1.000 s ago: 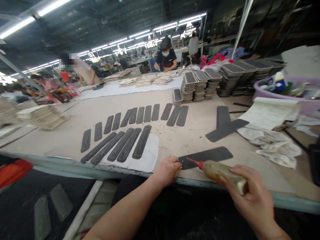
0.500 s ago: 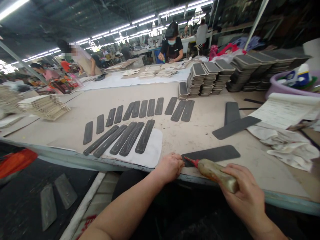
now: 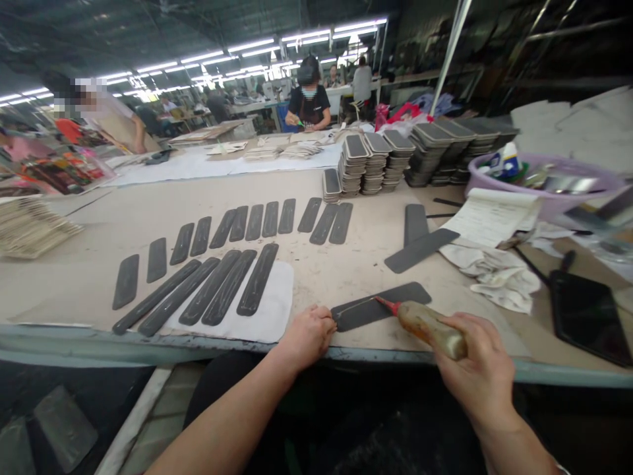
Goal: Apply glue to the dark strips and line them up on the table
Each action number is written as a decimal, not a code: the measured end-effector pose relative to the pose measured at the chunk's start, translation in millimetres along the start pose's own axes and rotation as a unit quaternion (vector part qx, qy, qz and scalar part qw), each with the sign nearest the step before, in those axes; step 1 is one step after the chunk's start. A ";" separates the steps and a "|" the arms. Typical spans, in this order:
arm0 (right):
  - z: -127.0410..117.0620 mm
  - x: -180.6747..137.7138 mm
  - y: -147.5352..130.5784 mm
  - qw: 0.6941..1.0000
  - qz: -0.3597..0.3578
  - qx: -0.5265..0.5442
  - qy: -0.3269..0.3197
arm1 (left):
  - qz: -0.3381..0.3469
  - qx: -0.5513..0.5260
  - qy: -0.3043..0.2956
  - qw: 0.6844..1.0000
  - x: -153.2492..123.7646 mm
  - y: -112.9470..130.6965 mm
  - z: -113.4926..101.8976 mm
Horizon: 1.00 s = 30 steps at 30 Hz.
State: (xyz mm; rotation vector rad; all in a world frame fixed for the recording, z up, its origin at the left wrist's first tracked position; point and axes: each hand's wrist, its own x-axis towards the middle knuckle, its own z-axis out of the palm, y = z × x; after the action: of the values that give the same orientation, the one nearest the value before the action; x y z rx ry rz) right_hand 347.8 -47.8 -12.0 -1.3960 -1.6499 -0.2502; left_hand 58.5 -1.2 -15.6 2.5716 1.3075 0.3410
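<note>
My right hand [image 3: 477,356] is wrapped round a squeeze glue bottle [image 3: 430,328], tilted with its red nozzle pointing left. The nozzle tip touches a dark grey rounded strip [image 3: 380,307] near the table's front edge. A thin pale line of glue runs along the strip from its left end to the tip. With curled fingers, my left hand [image 3: 310,333] grips the left end of that strip; the fingertips are partly hidden. To the left, several dark strips with shiny glue lines [image 3: 257,280] lie on a white sheet [image 3: 281,303]. Behind them is a row of shorter dark pieces [image 3: 254,223].
Two crossed dark strips [image 3: 420,251] lie right of centre. Behind stand stacks of dark pieces [image 3: 352,168]. At right are a purple basin [image 3: 544,175], papers, a crumpled cloth [image 3: 504,277] and a black tablet-like object [image 3: 588,316]. A co-worker [image 3: 309,99] sits across the table.
The nozzle has moved rightward along the strip from its left end to past the middle, leaving a pale glue line. My left hand stays at the strip's end. The view has turned right.
</note>
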 end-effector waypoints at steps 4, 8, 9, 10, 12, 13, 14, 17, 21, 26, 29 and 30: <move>-6.4 3.0 15.5 0.998 0.034 -0.050 0.027 | -0.005 -0.007 -0.001 1.000 0.5 0.5 -0.9; -8.1 5.4 28.1 0.991 0.066 -0.095 0.062 | -0.006 -0.010 -0.003 1.000 1.4 0.8 -0.7; -8.0 5.7 30.2 0.990 0.076 -0.103 0.067 | -0.007 -0.011 -0.003 1.000 1.6 0.7 -0.4; -8.0 5.8 31.9 0.988 0.084 -0.111 0.071 | -0.007 -0.011 -0.003 1.000 1.9 0.5 -0.2; -8.7 5.5 33.9 0.985 0.092 -0.125 0.075 | -0.007 -0.009 -0.005 1.000 2.2 0.1 -0.1; -9.6 5.1 34.0 0.984 0.092 -0.131 0.078 | -0.007 -0.006 -0.005 1.000 2.3 -0.2 -0.2; -10.7 4.9 33.2 0.983 0.089 -0.134 0.084 | -0.008 -0.003 -0.006 1.000 2.2 -0.4 -0.4; -14.5 4.7 23.9 0.988 0.077 -0.101 0.083 | -0.013 0.004 -0.008 1.000 1.8 -1.0 -0.4; -11.5 4.4 -2.5 0.997 0.070 0.029 0.021 | -0.003 0.002 -0.016 1.000 1.8 -2.9 1.6; 9.2 1.4 -27.5 0.990 -0.012 0.125 -0.061 | 0.000 0.002 -0.024 1.000 3.5 -5.8 3.9; 19.5 0.4 -31.0 0.988 -0.034 0.129 -0.077 | 0.009 0.011 -0.025 1.000 4.4 -5.3 2.1; 21.1 0.5 -31.4 0.988 -0.039 0.127 -0.079 | 0.012 0.013 -0.025 1.000 4.6 -4.7 1.2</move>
State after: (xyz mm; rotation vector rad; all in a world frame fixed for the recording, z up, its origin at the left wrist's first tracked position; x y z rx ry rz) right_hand 310.1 -43.9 -10.9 -1.1841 -1.7982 0.0280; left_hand 57.9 5.1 -17.7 2.6019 1.2744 0.2638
